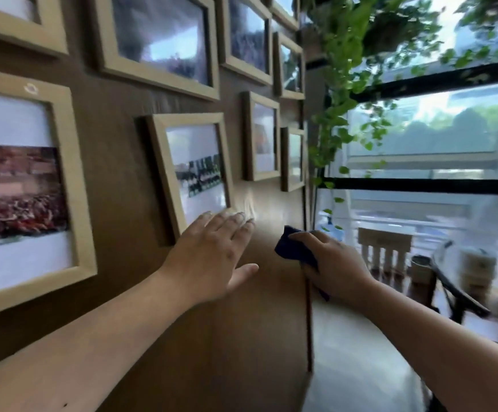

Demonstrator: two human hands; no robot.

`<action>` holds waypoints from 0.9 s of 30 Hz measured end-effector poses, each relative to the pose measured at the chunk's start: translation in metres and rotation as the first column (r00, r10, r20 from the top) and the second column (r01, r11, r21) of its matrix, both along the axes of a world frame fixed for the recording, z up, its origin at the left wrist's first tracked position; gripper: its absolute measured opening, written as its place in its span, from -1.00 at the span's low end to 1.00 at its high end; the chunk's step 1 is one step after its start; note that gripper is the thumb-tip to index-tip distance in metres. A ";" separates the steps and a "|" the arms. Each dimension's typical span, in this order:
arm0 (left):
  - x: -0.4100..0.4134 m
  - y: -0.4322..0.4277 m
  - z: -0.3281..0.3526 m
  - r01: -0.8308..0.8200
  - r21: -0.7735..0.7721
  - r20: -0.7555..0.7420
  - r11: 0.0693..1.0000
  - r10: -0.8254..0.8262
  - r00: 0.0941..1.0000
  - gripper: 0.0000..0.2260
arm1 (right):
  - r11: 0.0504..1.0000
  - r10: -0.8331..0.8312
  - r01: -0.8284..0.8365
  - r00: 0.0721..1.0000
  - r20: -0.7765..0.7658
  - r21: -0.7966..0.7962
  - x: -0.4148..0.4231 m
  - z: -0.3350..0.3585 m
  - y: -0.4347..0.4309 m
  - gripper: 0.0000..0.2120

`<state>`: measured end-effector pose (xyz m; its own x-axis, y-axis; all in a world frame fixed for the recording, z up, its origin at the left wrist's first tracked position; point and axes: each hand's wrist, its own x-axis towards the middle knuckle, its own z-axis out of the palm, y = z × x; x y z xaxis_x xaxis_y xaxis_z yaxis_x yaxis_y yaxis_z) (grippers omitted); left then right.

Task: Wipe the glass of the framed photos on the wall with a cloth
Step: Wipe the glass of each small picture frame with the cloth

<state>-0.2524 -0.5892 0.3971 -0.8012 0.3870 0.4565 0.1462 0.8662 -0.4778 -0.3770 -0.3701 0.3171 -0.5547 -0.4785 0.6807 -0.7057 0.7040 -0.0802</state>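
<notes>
Several light wooden framed photos hang on a brown wall. A mid-sized frame (192,168) with a group photo sits at the centre. My left hand (212,257) is open with fingers spread, its fingertips at that frame's lower right corner. My right hand (331,266) is shut on a dark blue cloth (293,248), held just right of the left hand, off the glass and near the wall's end. A large frame (24,188) with a red crowd photo hangs at the left. Smaller frames (262,138) hang to the right.
The wall ends at a vertical edge (308,292) beside my right hand. Beyond it is a large window with black bars (420,185), trailing green plants (345,84), a wooden chair (384,248) and a dark round table (455,289) with jars.
</notes>
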 end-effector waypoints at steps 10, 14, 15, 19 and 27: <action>0.003 -0.036 0.086 -0.281 -0.066 -0.202 0.957 0.263 0.943 -0.36 | 0.915 0.313 -0.329 0.944 -0.106 -0.234 -0.058 0.078 -0.082 -0.51; -0.002 -0.046 0.115 -0.404 -0.098 -0.262 0.910 0.368 0.892 -0.34 | 0.854 0.394 -0.425 0.905 -0.161 -0.299 -0.062 0.108 -0.116 -0.51; -0.005 -0.049 0.119 -0.428 -0.105 -0.273 0.898 0.388 0.881 -0.34 | 0.847 0.398 -0.432 0.902 -0.170 -0.311 -0.062 0.115 -0.124 -0.51; -0.023 -0.061 0.125 -0.480 -0.099 -0.310 0.872 0.431 0.847 -0.32 | 0.824 0.387 -0.451 0.890 -0.240 -0.344 -0.056 0.137 -0.158 -0.49; -0.048 -0.082 0.116 -0.556 -0.104 -0.357 0.825 0.491 0.795 -0.16 | 0.801 0.444 -0.533 0.834 -0.327 -0.272 -0.060 0.141 -0.196 -0.51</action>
